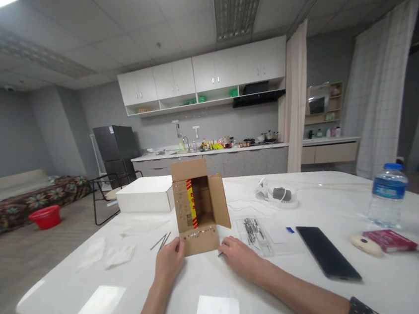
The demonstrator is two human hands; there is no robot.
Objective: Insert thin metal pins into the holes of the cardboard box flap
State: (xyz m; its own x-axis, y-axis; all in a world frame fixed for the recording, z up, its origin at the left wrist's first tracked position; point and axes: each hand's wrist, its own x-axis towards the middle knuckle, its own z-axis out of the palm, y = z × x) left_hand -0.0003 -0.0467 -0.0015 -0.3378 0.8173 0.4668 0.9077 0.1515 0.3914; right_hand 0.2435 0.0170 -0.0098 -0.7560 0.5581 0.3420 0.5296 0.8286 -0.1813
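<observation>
An open cardboard box (206,241) stands on the white table in front of me, its opening facing me and its front flap folded down. Small marks or bits dot that flap and the left side, which also bears a yellow-and-red strip. My left hand (171,259) is closed at the flap's left edge, seemingly gripping it. Beside the flap's right corner rests my right hand (237,255), fingers curled, with a small dark end showing beneath the fingertips. Several thin dark rods (161,242) lie left of the box. More slim metal pieces (253,231) sit on clear plastic to the right.
A white box (145,195) stands behind at left, with crumpled tissues (120,256) nearer. On the right are a phone (328,253), a beige mouse (367,245), a dark red box (390,240) and a water bottle (388,196). A white coiled cable (290,200) lies farther back.
</observation>
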